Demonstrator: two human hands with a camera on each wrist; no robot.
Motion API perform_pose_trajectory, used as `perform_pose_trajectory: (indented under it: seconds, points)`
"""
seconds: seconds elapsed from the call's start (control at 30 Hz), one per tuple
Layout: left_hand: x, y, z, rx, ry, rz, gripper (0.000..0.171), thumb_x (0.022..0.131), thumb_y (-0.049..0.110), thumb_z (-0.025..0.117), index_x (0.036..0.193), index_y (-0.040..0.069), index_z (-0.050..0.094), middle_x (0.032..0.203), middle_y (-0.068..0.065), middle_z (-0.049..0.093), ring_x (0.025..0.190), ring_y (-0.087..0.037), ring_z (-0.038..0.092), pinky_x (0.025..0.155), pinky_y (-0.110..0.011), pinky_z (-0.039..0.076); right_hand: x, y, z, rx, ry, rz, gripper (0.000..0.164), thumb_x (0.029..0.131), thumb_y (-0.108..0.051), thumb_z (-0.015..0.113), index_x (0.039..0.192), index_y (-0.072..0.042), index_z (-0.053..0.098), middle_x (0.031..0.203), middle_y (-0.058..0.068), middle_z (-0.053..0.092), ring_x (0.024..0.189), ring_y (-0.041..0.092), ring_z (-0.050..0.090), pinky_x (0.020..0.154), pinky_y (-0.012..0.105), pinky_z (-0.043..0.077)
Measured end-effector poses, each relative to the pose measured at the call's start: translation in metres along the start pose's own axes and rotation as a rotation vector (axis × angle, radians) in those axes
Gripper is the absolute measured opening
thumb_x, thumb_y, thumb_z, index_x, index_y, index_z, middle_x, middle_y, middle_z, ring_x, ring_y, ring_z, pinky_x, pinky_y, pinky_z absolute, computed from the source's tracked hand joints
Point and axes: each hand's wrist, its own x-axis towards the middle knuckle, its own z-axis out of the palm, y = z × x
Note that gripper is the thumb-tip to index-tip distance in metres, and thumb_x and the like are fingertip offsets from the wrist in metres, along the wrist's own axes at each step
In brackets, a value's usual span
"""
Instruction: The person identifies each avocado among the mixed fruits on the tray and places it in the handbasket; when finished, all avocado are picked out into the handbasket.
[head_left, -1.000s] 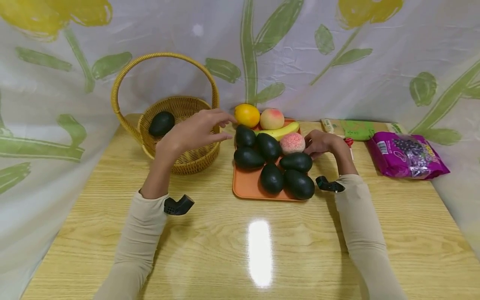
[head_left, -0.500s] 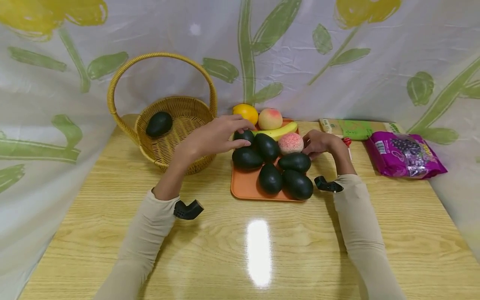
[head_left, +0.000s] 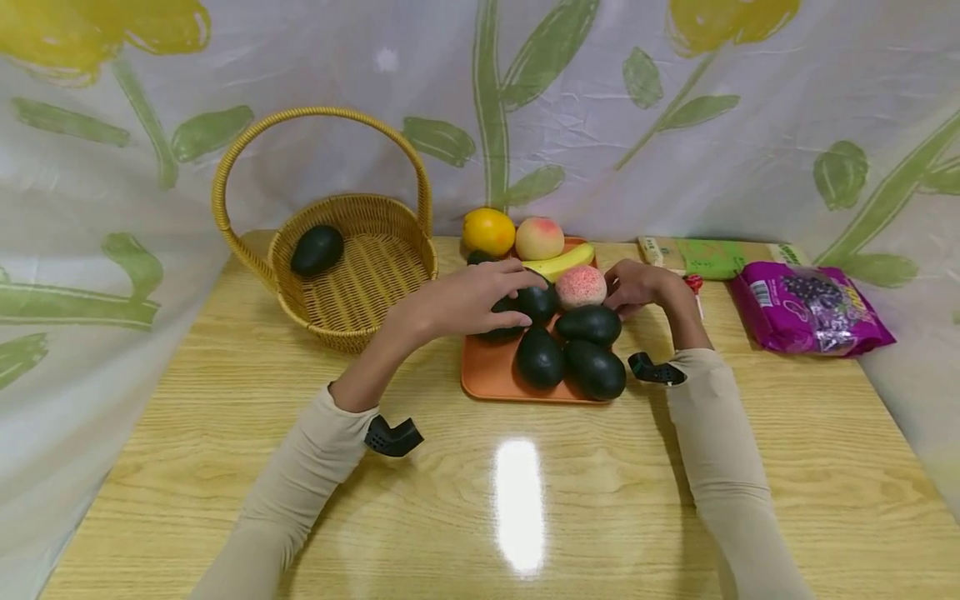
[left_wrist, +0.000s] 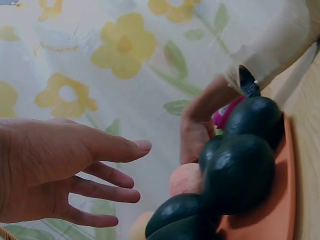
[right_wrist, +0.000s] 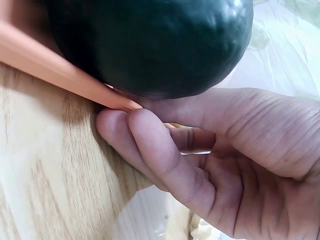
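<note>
Several dark green avocados (head_left: 541, 358) lie on an orange tray (head_left: 486, 379), along with a banana (head_left: 564, 262), a speckled pink peach (head_left: 582, 287), a smoother peach (head_left: 540, 238) and an orange-yellow fruit (head_left: 488, 232). Over the tray's left avocados reaches my left hand (head_left: 467, 302), partly covering them. In the left wrist view its fingers (left_wrist: 112, 192) are spread, with nothing between them. My right hand (head_left: 636, 285) pinches the tray's right edge; in the right wrist view, fingertips (right_wrist: 150, 127) lie under the rim and the thumb sits on top, beneath an avocado (right_wrist: 160, 45).
A wicker basket (head_left: 360, 340) with a tall handle stands left of the tray, one avocado (head_left: 317, 250) inside. At the back right lie a purple bag (head_left: 813, 308), a green-and-brown package (head_left: 716, 258) and a red lollipop (head_left: 694, 283). A flowered cloth (head_left: 600, 125) hangs behind the table.
My left hand has moved right and toward me, from near the basket and orange-yellow fruit to over the left avocados. The right hand stays at the tray's edge.
</note>
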Motion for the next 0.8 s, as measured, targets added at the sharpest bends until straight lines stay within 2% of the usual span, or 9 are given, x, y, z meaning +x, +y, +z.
perform_pose_trajectory:
  seconds: [0.27,0.43,0.7,0.8]
  points:
    - [0.005,0.004,0.011,0.013,-0.153,0.019,0.053,0.103,0.033,0.068,0.152,0.016,0.054,0.144,-0.012,0.058,0.122,-0.029,0.066,0.110,-0.044,0.052,0.000,-0.001,0.000,-0.006,-0.008,-0.018,0.041,0.093,-0.014,0.070,0.127,0.008,0.062,0.113,0.016,0.063,0.081,0.012,0.062,0.069,0.022,0.056]
    - [0.008,0.008,0.019,0.017,-0.178,0.056,0.054,0.101,0.033,0.070,0.150,0.015,0.056,0.139,-0.013,0.059,0.115,-0.030,0.064,0.105,-0.041,0.053,-0.001,0.003,0.000,0.017,-0.014,-0.021,0.044,0.093,-0.013,0.070,0.130,0.008,0.060,0.113,0.016,0.063,0.081,0.013,0.063,0.070,0.022,0.058]
    - [0.012,0.015,0.029,0.048,-0.243,0.053,0.056,0.101,0.036,0.069,0.152,0.018,0.054,0.154,-0.010,0.050,0.139,-0.025,0.053,0.120,-0.040,0.045,0.000,0.001,0.000,0.014,-0.002,-0.007,0.043,0.094,-0.012,0.070,0.130,0.008,0.060,0.116,0.018,0.061,0.083,0.014,0.064,0.072,0.023,0.059]
    - [0.013,0.018,0.031,0.063,-0.270,0.039,0.056,0.101,0.037,0.070,0.152,0.020,0.054,0.156,-0.010,0.048,0.141,-0.028,0.052,0.121,-0.041,0.044,0.000,0.001,0.000,0.014,-0.006,-0.004,0.043,0.094,-0.012,0.070,0.130,0.008,0.060,0.117,0.018,0.061,0.084,0.014,0.063,0.072,0.023,0.059]
